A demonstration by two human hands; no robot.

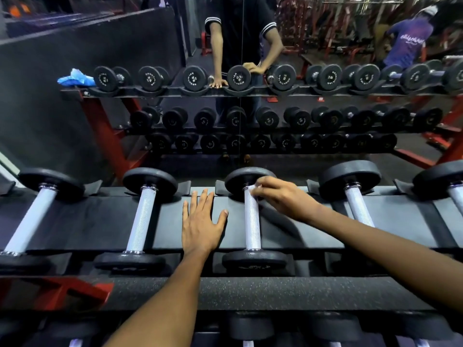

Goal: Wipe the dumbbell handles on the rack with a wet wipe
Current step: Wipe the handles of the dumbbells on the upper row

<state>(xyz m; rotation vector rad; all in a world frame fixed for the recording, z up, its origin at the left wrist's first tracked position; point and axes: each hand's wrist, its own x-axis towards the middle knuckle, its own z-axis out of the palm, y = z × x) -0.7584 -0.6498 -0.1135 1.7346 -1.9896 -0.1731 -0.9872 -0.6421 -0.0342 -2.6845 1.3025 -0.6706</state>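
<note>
- Pinching what looks like a wet wipe point(251, 188) on the dumbbell handle point(252, 221), my right hand point(280, 199).
- My left hand point(200, 222), fingers spread flat on the rack point(100, 221).
- Mirror point(75, 71) behind, reflecting a blue cloth point(75, 77).

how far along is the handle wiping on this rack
Nothing visibly shows which handles are already wiped. In hand: the right hand pinches the wet wipe at the far end of the middle dumbbell handle, while the left hand rests flat on the rack. Left: at least the remainder of that handle.
</note>
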